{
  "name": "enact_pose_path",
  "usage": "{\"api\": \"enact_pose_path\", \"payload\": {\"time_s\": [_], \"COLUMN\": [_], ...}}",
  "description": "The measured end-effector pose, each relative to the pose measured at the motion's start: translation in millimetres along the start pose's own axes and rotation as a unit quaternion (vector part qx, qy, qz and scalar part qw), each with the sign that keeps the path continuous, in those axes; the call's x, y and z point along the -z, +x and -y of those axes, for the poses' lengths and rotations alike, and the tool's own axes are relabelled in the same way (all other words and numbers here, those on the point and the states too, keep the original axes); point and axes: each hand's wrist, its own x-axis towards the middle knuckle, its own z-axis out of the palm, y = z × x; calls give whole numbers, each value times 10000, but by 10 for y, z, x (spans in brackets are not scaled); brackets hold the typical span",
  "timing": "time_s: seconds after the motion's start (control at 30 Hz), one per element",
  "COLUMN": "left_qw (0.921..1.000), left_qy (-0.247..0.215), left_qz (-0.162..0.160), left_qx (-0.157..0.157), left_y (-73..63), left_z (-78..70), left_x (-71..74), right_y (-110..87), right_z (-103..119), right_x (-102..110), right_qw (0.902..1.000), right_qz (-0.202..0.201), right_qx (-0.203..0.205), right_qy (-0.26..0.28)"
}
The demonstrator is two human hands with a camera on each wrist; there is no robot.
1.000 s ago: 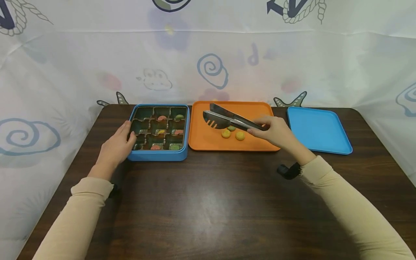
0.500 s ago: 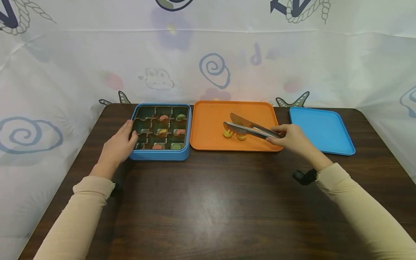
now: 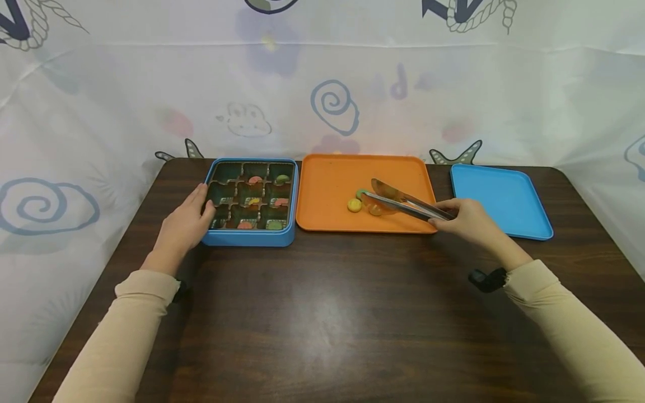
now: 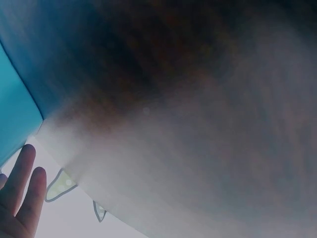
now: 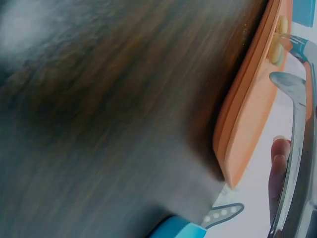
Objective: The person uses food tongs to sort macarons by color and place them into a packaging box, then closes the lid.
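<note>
My right hand [image 3: 466,221] holds metal tongs [image 3: 410,202] by the handle end, arms spread apart. Their tips are low over the orange tray [image 3: 327,173], at the small food-like pieces there. One round yellow piece [image 3: 355,205] lies in plain sight. A green piece [image 3: 360,193] and another yellow one [image 3: 375,209] are partly covered by the tongs. Whether the tips touch any piece I cannot tell. My left hand [image 3: 183,221] rests with extended fingers along the left side of a blue box [image 3: 247,239]. Its dark divided insert [image 3: 224,193] bears several pink, green and yellow pieces.
A blue tray [image 3: 499,196] lies to the right of the orange one. Everything stands on a dark wooden table [image 3: 322,302], with a patterned white curtain [image 3: 393,101] behind its far edge. Box and orange tray sit nearly side by side.
My right hand and the tongs have moved right and slightly toward me, bringing the tips from above the left of the pieces to the right-hand yellow one. My left hand stays on the box.
</note>
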Motion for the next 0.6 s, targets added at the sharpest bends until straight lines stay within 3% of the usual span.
{"api": "enact_pose_path", "payload": {"time_s": [0.6], "left_qw": [10000], "left_qy": [-56], "left_qz": [-26], "left_qx": [37], "left_y": [0], "left_z": [0], "left_x": [-3], "right_y": [-18], "right_z": [-43], "right_x": [-18], "right_qw": [9999], "right_qz": [-73], "right_qx": [-74], "right_qy": [33]}}
